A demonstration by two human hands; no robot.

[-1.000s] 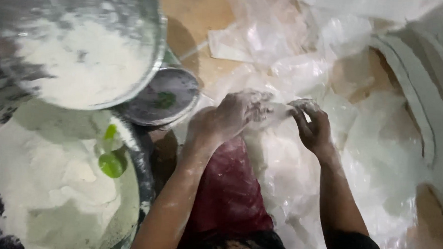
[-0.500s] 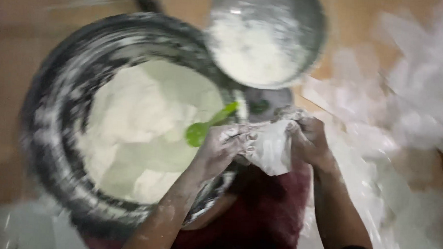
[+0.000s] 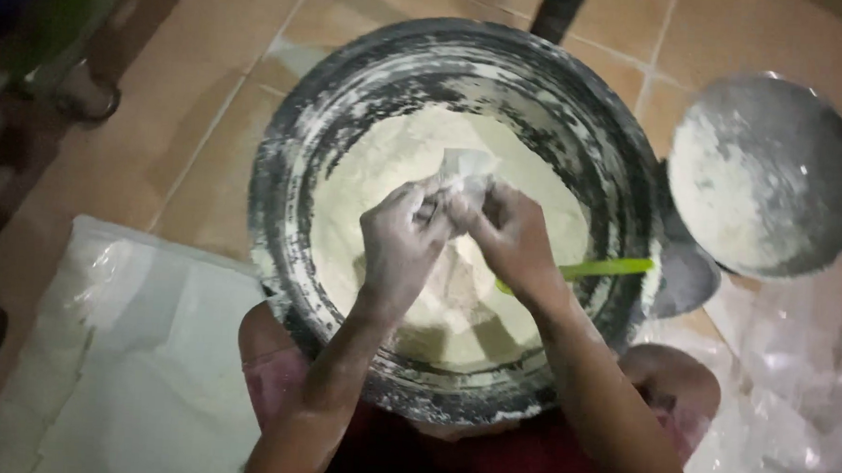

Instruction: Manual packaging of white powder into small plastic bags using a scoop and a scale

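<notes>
A big round metal basin (image 3: 292,146) dusted with flour sits between my knees, holding a heap of white flour (image 3: 377,159). Over its middle, my left hand (image 3: 400,247) and my right hand (image 3: 511,239), both floury, pinch a small clear plastic bag (image 3: 468,168) between them. A green scoop handle (image 3: 601,268) lies in the flour just right of my right hand.
A smaller metal bowl (image 3: 766,176) with flour stands on the tiled floor at the right, with a metal lid or pan (image 3: 686,276) below it. Crumpled plastic bags (image 3: 783,394) lie at the lower right. A flat white plastic sack (image 3: 141,366) lies at the lower left.
The view swung from the pile of bags at the right onto the basin. Both hands carried the small plastic bag left, to above the flour in the basin.
</notes>
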